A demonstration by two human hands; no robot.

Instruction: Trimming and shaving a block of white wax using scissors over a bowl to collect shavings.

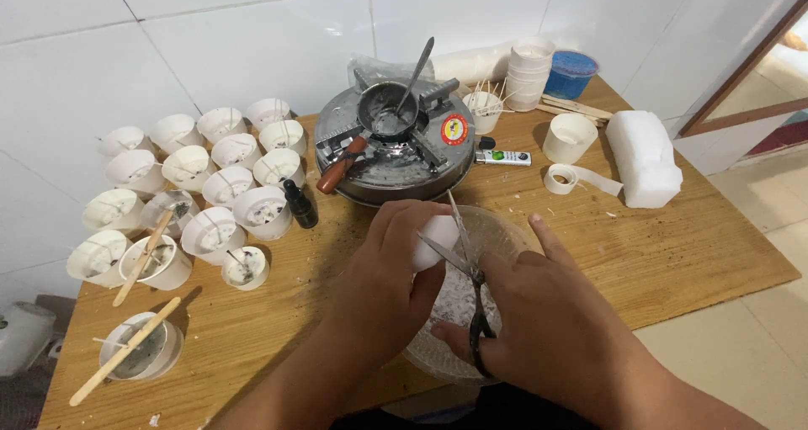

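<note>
Both hands, left (pixel 396 257) and right (pixel 539 312), and forearms are bare, without sleeves, rings or watch.

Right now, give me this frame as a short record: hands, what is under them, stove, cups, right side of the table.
left hand: holds white wax chunk
right hand: holds scissors, blades open at the chunk
under the hands: clear glass bowl with white shavings
stove: small pot with spoon
cups: many white, wicked, at left
right side: white wax block
</note>
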